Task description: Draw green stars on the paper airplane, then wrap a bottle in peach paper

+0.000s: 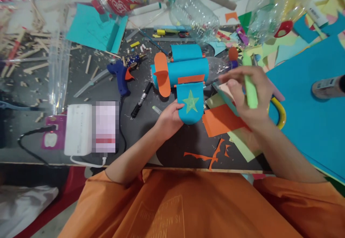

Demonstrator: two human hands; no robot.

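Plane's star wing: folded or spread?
Spread. The star wing extends outward from the blue body, star facing the camera, left hand holding its edge.

A dark-topped table (172,152) with a pale front edge (205,170) spans the view. At lower left, a red chair (71,187) shows beside a patch of greyish floor (63,214). The light is soft.

Dark, cluttered surface (141,123)
Carries a glue gun (122,82) and pen (141,101) left of centre, a white box (78,130) beside a phone (105,126), sticks (37,66) at far left, orange scraps (198,156) near the front, blue card (304,123) at right.
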